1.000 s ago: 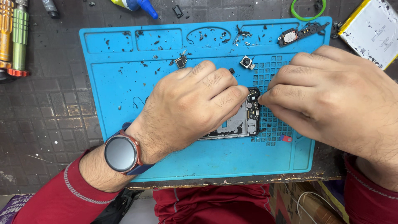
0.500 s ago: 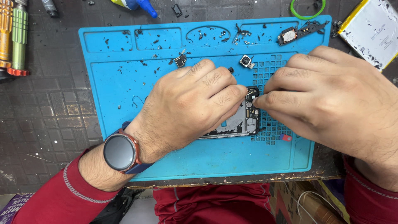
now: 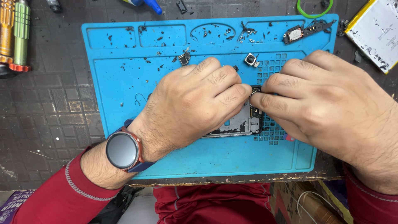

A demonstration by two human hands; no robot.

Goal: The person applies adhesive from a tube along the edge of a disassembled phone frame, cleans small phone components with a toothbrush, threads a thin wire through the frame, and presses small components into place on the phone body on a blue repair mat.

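A small phone circuit board (image 3: 242, 122) lies on a blue silicone work mat (image 3: 124, 87). My left hand (image 3: 195, 103), with a round watch on the wrist, rests over the board's left part and presses it down. My right hand (image 3: 327, 103) comes in from the right, its thumb and forefinger pinched together at the board's upper right corner. Whether a part or tool sits between those fingertips is hidden. Most of the board is covered by both hands.
Loose on the mat are a square camera module (image 3: 251, 59), a small chip (image 3: 184, 59), a black speaker strip (image 3: 304, 31) and scattered screws. Screwdriver handles (image 3: 16, 33) lie at the far left. A green ring (image 3: 314, 9) and a flat white battery (image 3: 375, 29) sit at the back right.
My right hand's pinched fingertips have shifted slightly left along the board's top corner, closer to my left hand's fingers. My left hand has stayed put.
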